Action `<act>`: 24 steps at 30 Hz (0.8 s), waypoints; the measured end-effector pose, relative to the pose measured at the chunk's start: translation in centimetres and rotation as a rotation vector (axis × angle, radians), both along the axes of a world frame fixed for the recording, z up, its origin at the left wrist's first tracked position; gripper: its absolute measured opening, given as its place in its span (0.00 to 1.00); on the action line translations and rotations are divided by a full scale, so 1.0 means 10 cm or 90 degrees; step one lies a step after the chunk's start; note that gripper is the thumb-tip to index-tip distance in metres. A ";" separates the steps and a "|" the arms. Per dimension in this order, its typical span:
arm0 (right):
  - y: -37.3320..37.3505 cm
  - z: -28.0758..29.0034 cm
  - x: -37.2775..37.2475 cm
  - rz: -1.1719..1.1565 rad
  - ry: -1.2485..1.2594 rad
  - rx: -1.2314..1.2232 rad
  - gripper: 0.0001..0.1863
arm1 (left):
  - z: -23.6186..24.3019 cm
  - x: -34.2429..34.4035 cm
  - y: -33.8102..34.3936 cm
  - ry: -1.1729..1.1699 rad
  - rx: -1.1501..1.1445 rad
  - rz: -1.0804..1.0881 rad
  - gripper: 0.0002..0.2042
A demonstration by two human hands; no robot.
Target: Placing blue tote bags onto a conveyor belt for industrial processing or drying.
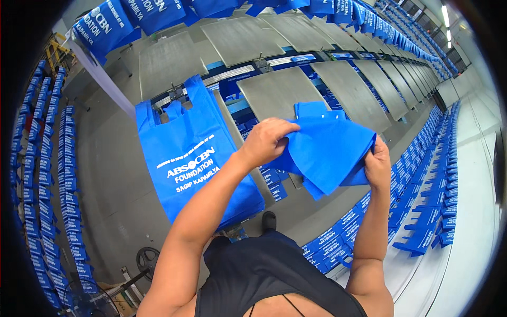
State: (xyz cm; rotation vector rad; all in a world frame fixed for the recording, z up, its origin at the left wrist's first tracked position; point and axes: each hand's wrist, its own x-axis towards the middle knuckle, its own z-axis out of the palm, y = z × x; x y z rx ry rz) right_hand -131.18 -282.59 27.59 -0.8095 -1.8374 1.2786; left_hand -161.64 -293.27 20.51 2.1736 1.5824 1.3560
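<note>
A blue non-woven fabric bag [327, 150], partly folded, hangs between my two hands above a pale flat board. My left hand [266, 140] pinches its upper left edge, and my right hand [376, 161] grips its right side. Just to the left lies a stack of blue handled bags [211, 203] with white printing on the top one, its handles pointing away from me.
Several pale flat boards [343, 92] run in rows ahead. Printed blue bags hang overhead [116, 26] and in long lines at the left [74, 211] and right [428, 201]. A dark handwheel [148, 264] on metal framework is at lower left, and a white wall [475, 158] bounds the right.
</note>
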 end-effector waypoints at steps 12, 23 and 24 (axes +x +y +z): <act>-0.54 0.55 -0.22 -0.060 -0.390 0.533 0.35 | 1.35 0.18 0.09 0.099 -0.137 -0.086 0.11; 0.21 2.08 -0.47 0.038 -0.271 0.369 0.07 | 2.27 -1.32 -0.76 0.121 0.025 -0.053 0.11; 0.28 2.12 -0.76 0.089 -0.251 0.429 0.10 | 2.23 -1.55 -0.82 0.065 -0.043 -0.020 0.13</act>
